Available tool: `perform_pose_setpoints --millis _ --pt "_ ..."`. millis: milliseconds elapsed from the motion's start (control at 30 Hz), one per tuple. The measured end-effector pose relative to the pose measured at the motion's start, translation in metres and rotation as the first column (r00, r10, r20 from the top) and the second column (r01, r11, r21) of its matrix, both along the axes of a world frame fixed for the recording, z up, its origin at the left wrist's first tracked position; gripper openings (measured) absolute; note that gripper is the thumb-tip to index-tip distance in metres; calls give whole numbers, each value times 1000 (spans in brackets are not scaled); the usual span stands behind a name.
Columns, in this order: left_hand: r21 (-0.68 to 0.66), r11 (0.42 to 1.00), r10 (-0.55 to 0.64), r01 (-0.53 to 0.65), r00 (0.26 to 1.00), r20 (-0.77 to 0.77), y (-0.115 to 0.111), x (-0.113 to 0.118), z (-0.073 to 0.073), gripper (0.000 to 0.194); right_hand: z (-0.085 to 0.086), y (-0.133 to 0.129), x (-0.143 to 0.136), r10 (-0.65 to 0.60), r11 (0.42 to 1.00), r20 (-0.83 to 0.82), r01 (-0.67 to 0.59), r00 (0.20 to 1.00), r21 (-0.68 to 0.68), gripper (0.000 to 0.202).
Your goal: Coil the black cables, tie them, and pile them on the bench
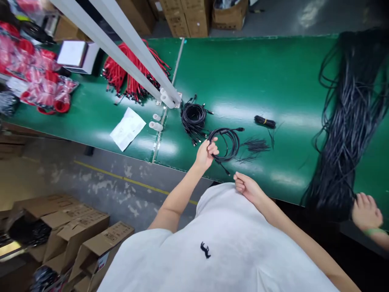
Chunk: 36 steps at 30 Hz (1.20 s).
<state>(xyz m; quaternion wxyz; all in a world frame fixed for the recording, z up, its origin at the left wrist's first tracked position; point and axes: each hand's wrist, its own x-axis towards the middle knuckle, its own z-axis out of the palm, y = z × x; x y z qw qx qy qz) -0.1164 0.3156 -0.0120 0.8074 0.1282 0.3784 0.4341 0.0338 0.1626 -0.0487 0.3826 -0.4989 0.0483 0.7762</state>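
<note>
My left hand [207, 153] is closed round one side of a coiled black cable [233, 142], holding it over the green table. One plug of the cable sticks out at the upper right of the coil, and another end hangs toward my body. Just below that end, my right hand [246, 185] is closed with thumb and forefinger pinched; whatever it holds, if anything, is too small to make out. Loose black ties [257, 144] lie right of the coil, and a banded bundle of black ties [265, 121] is beyond them. Several coiled black cables [193, 115] lie stacked to the left.
A large heap of black cables [346, 121] covers the table's right side, with another person's hand [367, 211] at it. White posts [146, 61] rise near red cables [130, 77]. White paper [127, 129] and white spools [156, 126] lie left; cardboard boxes [100, 243] stand on the floor.
</note>
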Motion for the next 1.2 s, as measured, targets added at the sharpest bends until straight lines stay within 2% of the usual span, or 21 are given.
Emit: perform_pose_setpoints --millis 100,200,300,367,433,500,567,633,833,1033,1133,1200 --pt "31 999 37 -37 999 8 70 -6 -1 41 -19 -8 12 -155 984 78 161 985 -78 45" --pt "58 995 78 -78 997 6 142 -20 -7 37 -28 -18 12 -250 951 138 270 958 -150 37" --pt "56 985 166 -161 981 -97 195 -44 -30 36 -31 -29 5 -328 915 166 356 930 -187 36" --pt "46 972 234 -229 948 -216 214 -62 -50 34 -33 -37 1 -366 898 171 395 915 -192 37" --pt "40 963 266 -267 914 -307 221 -77 -70 31 -34 -46 -1 -396 881 169 425 903 -209 39" --pt "39 959 276 -280 896 -347 221 -87 -82 29 -36 -55 -1 -423 862 162 451 892 -231 40" --pt "35 958 280 -286 895 -347 219 -91 -87 31 -37 -62 0 -443 848 154 469 883 -248 39" --pt "19 958 277 -287 905 -324 216 -91 -86 35 -39 -66 1 -454 838 148 477 879 -264 38" --pt "11 956 291 -295 937 -192 212 -83 -66 39 -44 -64 -1 -429 844 149 454 891 -286 36" --pt "63 960 280 -273 940 -194 209 -76 -44 40 -48 -59 0 -390 863 149 417 909 -285 35" --pt "122 962 265 -246 948 -176 204 -71 -32 43 -49 -58 0 -380 872 155 409 912 -268 36" --pt "207 959 233 -193 954 -190 199 -66 -19 43 -49 -58 -1 -380 876 159 410 911 -255 36"
